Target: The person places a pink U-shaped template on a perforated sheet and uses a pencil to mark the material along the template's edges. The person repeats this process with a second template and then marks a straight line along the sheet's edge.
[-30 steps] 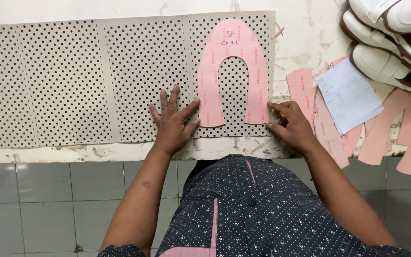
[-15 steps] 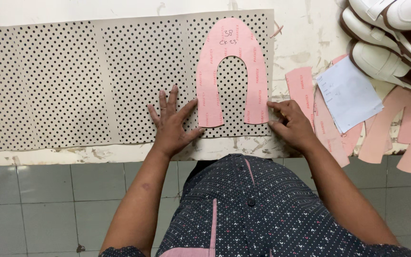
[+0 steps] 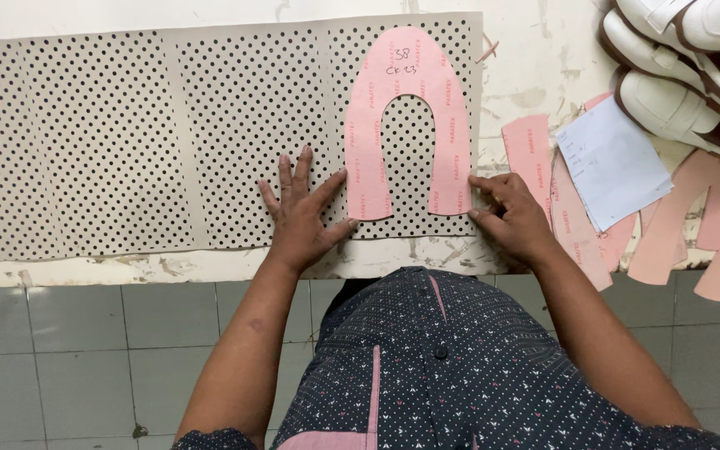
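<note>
left hand (image 3: 300,218) spread flat on dotted sheet (image 3: 127,142); right hand (image 3: 514,218) fingertips press sheet's edge; pink pattern (image 3: 407,125) between them.

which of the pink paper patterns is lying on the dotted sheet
The horseshoe-shaped pink pattern, flanked by the left hand and right hand. The other pink pieces lie on the bare table.

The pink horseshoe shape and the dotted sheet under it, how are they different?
The pink horseshoe shape is plain pink with writing on it; the dotted sheet is beige, covered in black dots. The shape is small and curved, the sheet long and rectangular. The shape lies on top, the sheet on the table. Both lie flat.
</note>
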Tool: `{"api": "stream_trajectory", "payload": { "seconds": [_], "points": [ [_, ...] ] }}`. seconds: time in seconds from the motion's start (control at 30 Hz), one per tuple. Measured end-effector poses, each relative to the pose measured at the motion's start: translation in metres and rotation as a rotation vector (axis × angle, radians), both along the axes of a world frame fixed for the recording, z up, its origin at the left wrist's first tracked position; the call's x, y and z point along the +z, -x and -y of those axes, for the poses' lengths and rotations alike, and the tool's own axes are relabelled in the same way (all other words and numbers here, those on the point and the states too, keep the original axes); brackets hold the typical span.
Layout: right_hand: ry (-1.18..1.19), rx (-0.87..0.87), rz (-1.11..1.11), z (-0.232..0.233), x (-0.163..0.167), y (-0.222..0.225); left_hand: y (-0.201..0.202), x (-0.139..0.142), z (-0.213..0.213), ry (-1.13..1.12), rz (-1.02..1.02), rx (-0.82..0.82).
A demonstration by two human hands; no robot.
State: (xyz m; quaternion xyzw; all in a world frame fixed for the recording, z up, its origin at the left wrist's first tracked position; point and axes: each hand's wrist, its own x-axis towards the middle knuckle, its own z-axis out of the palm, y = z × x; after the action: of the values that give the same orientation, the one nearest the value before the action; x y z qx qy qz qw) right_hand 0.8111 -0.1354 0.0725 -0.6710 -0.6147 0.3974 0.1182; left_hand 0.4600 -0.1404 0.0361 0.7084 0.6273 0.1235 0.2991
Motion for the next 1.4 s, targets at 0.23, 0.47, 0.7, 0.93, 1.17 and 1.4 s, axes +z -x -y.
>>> {"api": "stream_trajectory", "payload": {
  "seconds": [0.23, 0.47, 0.7, 0.93, 1.17, 1.4],
  "points": [
    [-0.005, 0.004, 0.01, 0.0012, -0.0022, -0.0002, 0.0017, -0.0034, 0.0012, -0.017, 0.016, -0.001],
    [-0.013, -0.002, -0.006, 0.0022, -0.0026, 0.0, 0.0023, -0.0056, 0.0013, -0.026, 0.016, -0.002],
    [-0.024, 0.008, -0.014, 0.0021, -0.0015, -0.001, 0.0023, -0.0058, 0.0011, -0.004, 0.017, -0.009],
    [-0.003, -0.014, -0.033, 0.0031, -0.0022, -0.0023, 0.0033, -0.0076, 0.0028, -0.015, 0.012, 0.0],
    [-0.022, -0.007, -0.012, 0.0023, -0.0021, -0.0004, 0.003, -0.0084, 0.0044, -0.024, 0.031, 0.007],
    [-0.041, 0.032, 0.109, 0.0009, 0.0042, 0.0055, 0.0031, -0.0035, 0.0048, -0.034, 0.039, 0.004]
  ]
}}
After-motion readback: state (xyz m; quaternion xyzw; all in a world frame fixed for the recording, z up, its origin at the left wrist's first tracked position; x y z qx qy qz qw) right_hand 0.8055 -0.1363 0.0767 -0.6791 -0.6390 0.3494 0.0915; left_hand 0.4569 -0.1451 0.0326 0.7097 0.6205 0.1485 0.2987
